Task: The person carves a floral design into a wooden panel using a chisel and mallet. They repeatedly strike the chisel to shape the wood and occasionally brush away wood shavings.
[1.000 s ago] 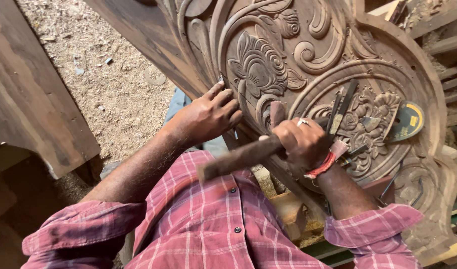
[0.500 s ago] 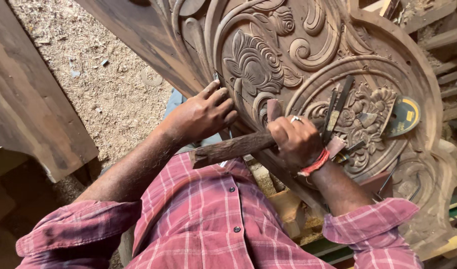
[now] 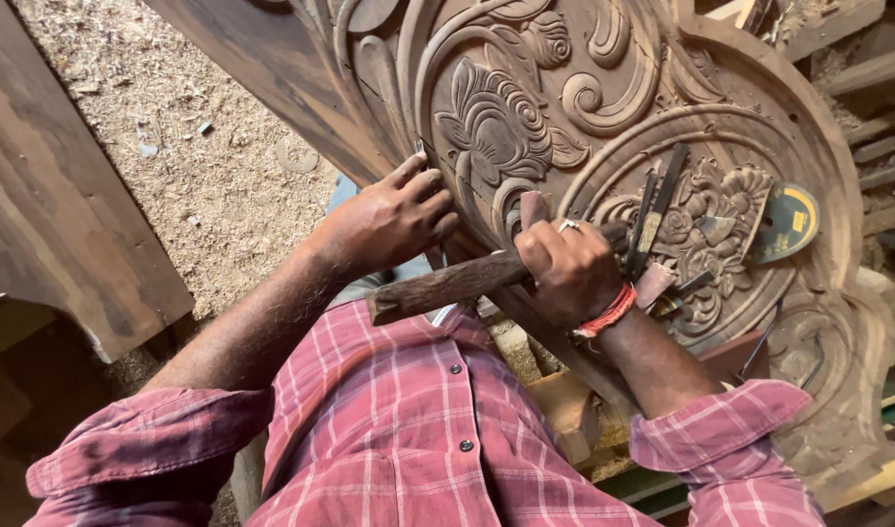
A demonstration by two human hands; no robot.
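Swinging lower than a second ago, the right hand [image 3: 569,268] stays clenched around the wooden mallet [image 3: 447,286], its handle now lying across the shirt, while the left hand [image 3: 394,217], fingers curled, steadies a chisel [image 3: 421,151] against the carved panel [image 3: 564,107].

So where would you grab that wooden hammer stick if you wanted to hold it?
Probably by the bare end of the wooden mallet, coming from the person's chest side. It lies nearly level, that end pokes out free, and the right hand already wraps the other end near the carved panel.
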